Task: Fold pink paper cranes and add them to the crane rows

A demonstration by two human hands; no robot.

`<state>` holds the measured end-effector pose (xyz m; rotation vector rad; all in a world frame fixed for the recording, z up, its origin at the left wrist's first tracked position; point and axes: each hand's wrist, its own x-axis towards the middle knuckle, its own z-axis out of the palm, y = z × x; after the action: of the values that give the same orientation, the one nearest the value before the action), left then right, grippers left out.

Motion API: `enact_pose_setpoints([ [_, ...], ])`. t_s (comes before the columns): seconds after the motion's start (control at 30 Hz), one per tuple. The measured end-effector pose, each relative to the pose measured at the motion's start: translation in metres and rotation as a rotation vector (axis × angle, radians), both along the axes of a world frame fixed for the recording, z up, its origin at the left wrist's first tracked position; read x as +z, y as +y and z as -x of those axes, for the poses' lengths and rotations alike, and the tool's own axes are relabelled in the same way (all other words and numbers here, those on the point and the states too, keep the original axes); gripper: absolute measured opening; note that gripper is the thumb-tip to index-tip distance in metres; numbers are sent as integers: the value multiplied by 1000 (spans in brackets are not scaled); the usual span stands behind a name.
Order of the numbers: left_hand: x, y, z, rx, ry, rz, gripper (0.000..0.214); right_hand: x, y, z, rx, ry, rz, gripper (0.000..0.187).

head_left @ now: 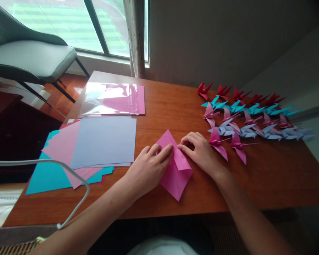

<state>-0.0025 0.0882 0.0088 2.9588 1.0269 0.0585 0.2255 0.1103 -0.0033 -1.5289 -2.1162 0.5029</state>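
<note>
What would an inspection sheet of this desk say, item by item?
Surface: brown wooden table.
Job's things: pink paper, partly folded, lying flat near the front edge.
Clutter: coloured sheets stacked at left; plastic sleeve behind them; paper cranes in rows at right.
Hands: left hand lies on the paper's left side; right hand touches the folded flap.
Cables: white cord loops over the near left corner.
Surroundings: chair, window, curtain.
</note>
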Motion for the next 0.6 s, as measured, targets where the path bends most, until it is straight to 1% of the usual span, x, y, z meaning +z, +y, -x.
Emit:
enact_pose_setpoints([
  [0.1,0,0,0,4,-2,1,46,4,-3,-3,31,-9,42,13],
  [0.23,1,-1,0,7,2,-4,45,3,6,0,18,-54,42,16],
  [0.4,1,0,0,4,13,1,42,-2,31,15,-36,-119,-3,18],
  [0.6,-1,0,0,5,-12,9,43,2,68,39,-116,-202,-16,19],
])
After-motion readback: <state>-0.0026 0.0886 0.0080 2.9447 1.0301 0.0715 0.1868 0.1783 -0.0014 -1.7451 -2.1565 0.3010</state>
